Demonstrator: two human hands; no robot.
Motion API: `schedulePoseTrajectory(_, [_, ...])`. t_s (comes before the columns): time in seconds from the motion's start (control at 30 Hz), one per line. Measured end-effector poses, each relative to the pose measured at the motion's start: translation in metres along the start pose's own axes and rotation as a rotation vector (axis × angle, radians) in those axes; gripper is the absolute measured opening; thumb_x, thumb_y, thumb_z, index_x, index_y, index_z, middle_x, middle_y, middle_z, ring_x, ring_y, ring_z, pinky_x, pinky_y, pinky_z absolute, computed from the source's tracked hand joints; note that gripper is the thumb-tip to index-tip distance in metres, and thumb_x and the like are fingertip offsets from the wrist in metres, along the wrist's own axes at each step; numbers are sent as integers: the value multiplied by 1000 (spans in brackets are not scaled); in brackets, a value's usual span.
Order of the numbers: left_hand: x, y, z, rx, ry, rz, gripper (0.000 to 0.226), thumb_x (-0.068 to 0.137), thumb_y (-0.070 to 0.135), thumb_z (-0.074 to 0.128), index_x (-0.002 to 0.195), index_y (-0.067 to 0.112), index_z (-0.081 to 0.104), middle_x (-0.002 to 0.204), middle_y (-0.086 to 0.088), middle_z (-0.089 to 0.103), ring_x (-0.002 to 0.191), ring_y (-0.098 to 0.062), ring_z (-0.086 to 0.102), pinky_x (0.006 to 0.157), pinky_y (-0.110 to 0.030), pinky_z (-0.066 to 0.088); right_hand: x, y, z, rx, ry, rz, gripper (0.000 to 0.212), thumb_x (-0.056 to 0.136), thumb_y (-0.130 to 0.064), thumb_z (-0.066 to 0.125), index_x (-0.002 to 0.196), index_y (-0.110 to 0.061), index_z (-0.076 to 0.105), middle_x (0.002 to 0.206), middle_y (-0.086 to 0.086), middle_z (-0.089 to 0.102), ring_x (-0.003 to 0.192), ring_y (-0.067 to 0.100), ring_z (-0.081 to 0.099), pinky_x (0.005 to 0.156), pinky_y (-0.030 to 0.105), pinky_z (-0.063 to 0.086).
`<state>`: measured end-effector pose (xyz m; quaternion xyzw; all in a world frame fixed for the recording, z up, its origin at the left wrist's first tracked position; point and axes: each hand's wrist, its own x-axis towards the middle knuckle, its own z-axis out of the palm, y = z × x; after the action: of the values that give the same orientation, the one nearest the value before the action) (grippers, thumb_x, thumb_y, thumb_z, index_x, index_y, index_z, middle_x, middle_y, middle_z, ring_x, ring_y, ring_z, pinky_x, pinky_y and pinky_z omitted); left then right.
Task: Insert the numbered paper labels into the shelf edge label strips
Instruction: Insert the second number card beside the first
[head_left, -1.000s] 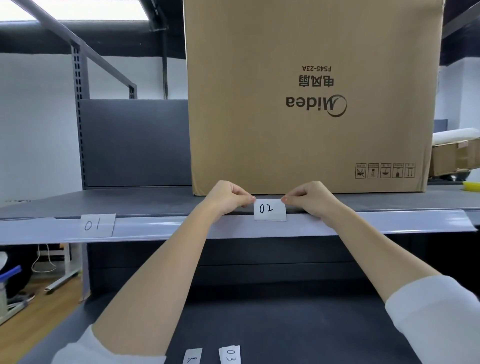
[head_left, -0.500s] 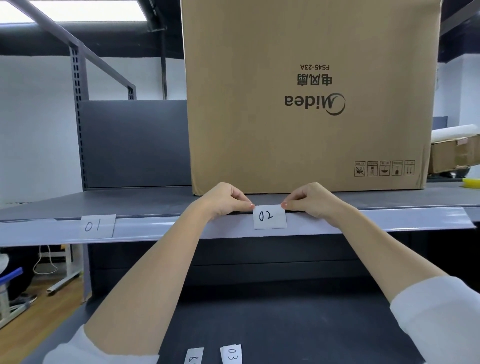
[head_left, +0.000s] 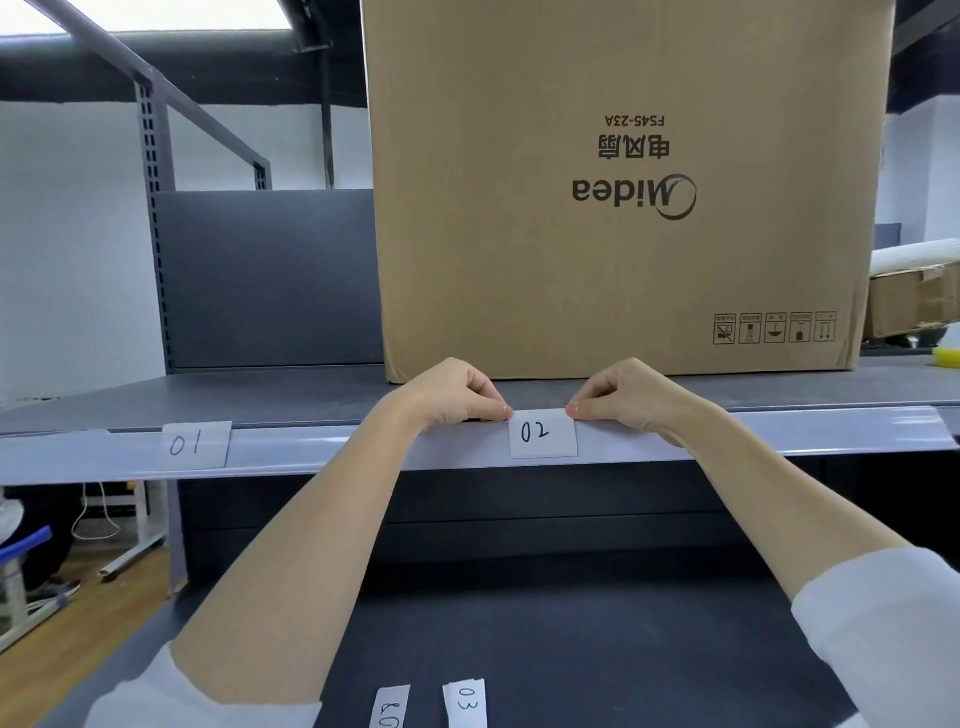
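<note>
A white paper label marked 02 (head_left: 543, 432) sits in the pale label strip (head_left: 779, 431) along the upper shelf's front edge. My left hand (head_left: 452, 397) pinches the label's top left corner, fingers curled. My right hand (head_left: 628, 397) pinches its top right corner the same way. Another label marked 01 (head_left: 195, 445) sits in the strip further left. Two loose labels lie on the lower shelf near the bottom edge, one marked 03 (head_left: 466, 702) and one partly cut off (head_left: 390, 707).
A large brown Midea cardboard box (head_left: 618, 182) stands upside down on the upper shelf just behind my hands. A smaller carton (head_left: 914, 301) is at the far right. The dark lower shelf (head_left: 571, 639) spreads below my forearms. Wooden floor and a stool lie at the left.
The 02 label has slid down a little deeper into the strip. Both hands stay pinching its top corners and have lowered slightly with it.
</note>
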<state>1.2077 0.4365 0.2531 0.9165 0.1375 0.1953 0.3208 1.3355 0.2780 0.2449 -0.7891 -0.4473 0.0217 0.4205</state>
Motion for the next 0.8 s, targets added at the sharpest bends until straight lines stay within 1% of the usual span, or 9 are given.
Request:
schedulePoseTrajectory(0.2, [0, -1, 0, 6, 12, -1, 13, 79, 23, 67, 65, 22, 67, 74, 5, 62, 76, -11, 52, 72, -24, 39, 0, 0, 1, -7, 1, -9, 10, 82, -18, 68, 72, -16, 70, 75, -2, 62, 72, 10, 50, 63, 19, 37])
schedulePoseTrajectory(0.3, [0, -1, 1, 5, 20, 2, 14, 78, 23, 67, 65, 23, 68, 73, 5, 62, 76, -12, 52, 74, -25, 39, 0, 1, 1, -9, 8, -8, 10, 82, -18, 68, 73, -16, 71, 75, -1, 61, 74, 11, 49, 62, 20, 36])
schedulePoseTrajectory(0.4, [-1, -2, 1, -4, 22, -2, 12, 78, 23, 67, 67, 21, 69, 75, 3, 63, 78, -14, 52, 75, -25, 39, -1, 1, 2, -7, 7, -10, 8, 82, -17, 67, 79, -12, 72, 79, 1, 62, 73, 10, 50, 61, 19, 37])
schedulePoseTrajectory(0.53, [-1, -1, 3, -17, 39, -3, 10, 78, 23, 68, 69, 20, 70, 71, 5, 62, 76, -12, 52, 69, -23, 38, 0, 2, 2, -7, 19, -11, 14, 83, -17, 67, 88, -6, 74, 79, 2, 62, 68, 10, 48, 56, 18, 35])
schedulePoseTrajectory(0.6, [-2, -1, 3, -20, 54, -6, 9, 78, 24, 68, 71, 18, 71, 72, 3, 64, 76, -12, 52, 71, -24, 40, 0, 3, 4, 10, 35, -10, 14, 82, -17, 67, 88, -6, 74, 84, 6, 65, 75, 14, 50, 58, 21, 35])
schedulePoseTrajectory(0.7, [-3, -4, 5, -79, 130, 0, 10, 77, 25, 69, 71, 18, 72, 84, -4, 70, 86, -18, 59, 85, -31, 45, -1, 4, 4, 67, 71, -12, 9, 82, -16, 68, 78, -11, 74, 88, 13, 70, 77, 20, 46, 56, 25, 32])
schedulePoseTrajectory(0.73, [-5, -4, 5, -114, 167, 10, 11, 78, 24, 68, 71, 17, 71, 86, -6, 70, 87, -18, 59, 85, -31, 46, -2, 4, 3, 102, 101, -10, 10, 81, -17, 68, 73, -13, 73, 90, 21, 71, 77, 20, 44, 55, 25, 30])
schedulePoseTrajectory(0.77, [-8, -3, 6, -149, 207, 23, 11, 79, 23, 67, 73, 14, 71, 85, -6, 69, 84, -17, 58, 79, -27, 45, -2, 4, 2, 139, 130, -5, 11, 81, -17, 69, 71, -14, 72, 96, 29, 68, 78, 19, 42, 54, 25, 29])
schedulePoseTrajectory(0.8, [-11, -2, 6, -182, 244, 36, 11, 79, 22, 67, 75, 12, 70, 80, -4, 66, 79, -14, 56, 72, -23, 44, -3, 4, 1, 164, 152, -4, 10, 81, -17, 69, 72, -13, 71, 104, 33, 65, 78, 20, 41, 54, 25, 28])
